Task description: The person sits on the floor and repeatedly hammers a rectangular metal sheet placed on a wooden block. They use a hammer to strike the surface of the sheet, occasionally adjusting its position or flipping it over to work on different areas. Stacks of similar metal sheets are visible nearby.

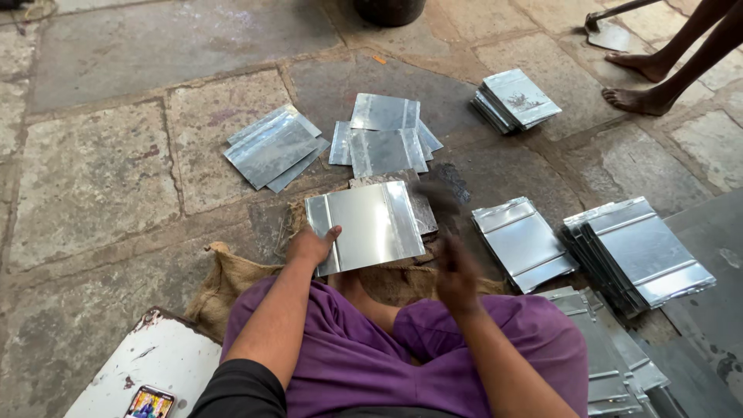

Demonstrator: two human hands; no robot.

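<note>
- Two hands are at work in my head view. My left hand (311,246) rests on the left edge of a shiny metal sheet (370,224), thumb on top and fingers curled at the edge, so that grip is closed on the sheet.
- My right hand (457,272) is a blur just right of the sheet's lower corner; I cannot tell whether its grip is apart or together, nor whether it touches the sheet.
- The metal sheet lies flat in front of my knees, over a duller sheet and a piece of burlap sacking (232,282) spread on the stone floor (93,178).
- No real containers show; a dark round vessel (389,11) stands at the top edge, its inside out of view.
- Loose sheets lie ahead in a fanned group (272,147) at left and a spread group (385,133) at centre.
- Neater stacks sit at upper right (515,99), just right of my right hand (522,243), and further right (641,251).
- More sheets lie by my right knee (611,356).
- A white board (159,360) with a phone (148,403) on it sits at lower left.
- Another person's bare feet (641,81) stand at top right on the paved floor.
</note>
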